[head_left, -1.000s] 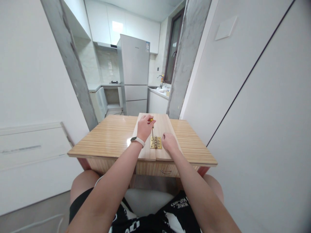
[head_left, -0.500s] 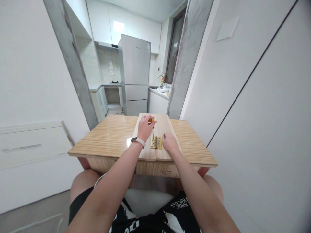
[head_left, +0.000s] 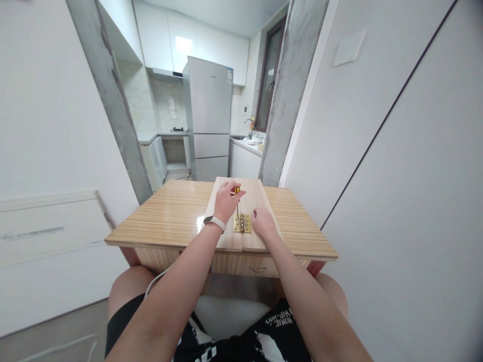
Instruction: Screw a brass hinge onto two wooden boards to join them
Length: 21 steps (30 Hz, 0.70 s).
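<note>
My left hand [head_left: 225, 200] is closed around the yellow-and-black handle of a screwdriver [head_left: 237, 190]. Its shaft points straight down to the left leaf of a brass hinge [head_left: 246, 224]. The hinge lies opened flat across the seam between two pale wooden boards [head_left: 252, 188] placed side by side. Just right of the hinge, my right hand [head_left: 264, 222] rests on the right board as a fist. Whatever may be inside that fist is hidden. The screwdriver's tip and any screw under it are too small to make out.
The boards lie on a wood-grain table [head_left: 169, 211] with a drawer handle [head_left: 258, 269] at its front. White walls stand close on both sides. Beyond the table are a fridge [head_left: 211, 105] and a kitchen counter with a tap [head_left: 249, 125].
The fingers of my left hand have turned slightly on the screwdriver handle, the thumb shifting a little to the right. My right fist stays beside the hinge.
</note>
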Tool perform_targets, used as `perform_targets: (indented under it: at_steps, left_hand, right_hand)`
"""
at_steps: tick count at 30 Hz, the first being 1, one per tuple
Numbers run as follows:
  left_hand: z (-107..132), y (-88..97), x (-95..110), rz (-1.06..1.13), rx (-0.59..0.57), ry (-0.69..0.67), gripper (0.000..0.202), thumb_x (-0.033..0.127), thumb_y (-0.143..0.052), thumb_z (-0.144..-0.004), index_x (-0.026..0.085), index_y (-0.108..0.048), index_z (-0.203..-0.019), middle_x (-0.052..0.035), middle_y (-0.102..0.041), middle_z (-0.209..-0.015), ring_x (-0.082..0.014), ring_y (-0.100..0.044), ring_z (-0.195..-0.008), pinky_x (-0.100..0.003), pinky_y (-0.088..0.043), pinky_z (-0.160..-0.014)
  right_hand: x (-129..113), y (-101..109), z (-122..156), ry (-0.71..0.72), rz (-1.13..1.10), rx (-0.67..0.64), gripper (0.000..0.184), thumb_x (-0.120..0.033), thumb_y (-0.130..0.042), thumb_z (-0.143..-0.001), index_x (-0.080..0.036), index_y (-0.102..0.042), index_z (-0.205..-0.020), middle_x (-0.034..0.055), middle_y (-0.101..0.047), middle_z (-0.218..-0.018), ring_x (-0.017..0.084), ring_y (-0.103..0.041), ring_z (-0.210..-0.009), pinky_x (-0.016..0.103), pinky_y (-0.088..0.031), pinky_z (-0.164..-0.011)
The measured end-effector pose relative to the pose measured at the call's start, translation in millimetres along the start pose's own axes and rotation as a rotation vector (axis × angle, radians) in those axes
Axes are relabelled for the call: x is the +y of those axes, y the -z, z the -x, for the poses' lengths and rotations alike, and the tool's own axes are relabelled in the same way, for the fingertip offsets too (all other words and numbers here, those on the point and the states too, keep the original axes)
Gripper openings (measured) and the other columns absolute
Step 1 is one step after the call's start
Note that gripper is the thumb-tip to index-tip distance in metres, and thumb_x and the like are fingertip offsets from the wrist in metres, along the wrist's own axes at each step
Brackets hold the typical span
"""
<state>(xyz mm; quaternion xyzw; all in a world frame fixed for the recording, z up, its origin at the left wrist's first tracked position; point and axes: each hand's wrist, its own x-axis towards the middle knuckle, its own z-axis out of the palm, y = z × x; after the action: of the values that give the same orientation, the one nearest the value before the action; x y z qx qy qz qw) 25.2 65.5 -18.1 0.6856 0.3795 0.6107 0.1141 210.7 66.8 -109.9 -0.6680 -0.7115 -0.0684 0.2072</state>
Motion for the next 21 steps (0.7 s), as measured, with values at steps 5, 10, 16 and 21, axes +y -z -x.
perform_targets:
  at_steps: [5, 10, 16, 21]
  left_hand:
    - [-2.0, 2.9, -3.0, -0.063, 0.043, 0.020, 0.013, 0.020, -0.070, -0.091, 0.023, -0.070, -0.103, -0.0048, -0.068, -0.101, -0.0159, -0.067, -0.084, -0.030, -0.058, -0.078]
    - [-2.2, 4.2, -7.5, 0.037, -0.036, 0.040, 0.029, 0.017, -0.063, -0.094, 0.026, -0.067, -0.121, -0.0050, -0.073, -0.103, -0.0171, -0.070, -0.088, -0.029, -0.059, -0.076]
    - [-0.8, 3.0, -9.8, 0.063, -0.001, 0.021, 0.019, 0.023, -0.072, -0.090, 0.022, -0.071, -0.108, -0.0055, -0.070, -0.105, -0.0154, -0.069, -0.086, -0.030, -0.061, -0.078]
    - [1.1, 5.1, -11.9, -0.029, 0.073, 0.033, 0.018, 0.023, -0.074, -0.088, 0.023, -0.070, -0.106, -0.0047, -0.065, -0.098, -0.0165, -0.066, -0.085, -0.030, -0.060, -0.076]
  right_hand:
    - [0.9, -1.8, -0.9, 0.004, 0.002, -0.005, 0.027, -0.028, -0.044, -0.103, -0.018, -0.069, -0.098, 0.0125, -0.072, -0.105, 0.024, -0.060, -0.104, 0.031, -0.038, -0.094]
    - [2.4, -4.5, -1.8, 0.001, -0.014, -0.022, 0.028, -0.028, -0.043, -0.103, -0.018, -0.069, -0.101, 0.0137, -0.071, -0.107, 0.024, -0.058, -0.107, 0.032, -0.037, -0.097]
    - [3.0, -4.4, -2.3, 0.003, -0.014, -0.015, 0.028, -0.028, -0.043, -0.103, -0.018, -0.069, -0.100, 0.0132, -0.071, -0.106, 0.024, -0.059, -0.107, 0.032, -0.037, -0.097]
    - [2.0, -3.0, -2.2, -0.007, -0.009, -0.020, 0.026, -0.029, -0.045, -0.103, -0.018, -0.069, -0.098, 0.0129, -0.071, -0.105, 0.023, -0.059, -0.105, 0.031, -0.037, -0.095]
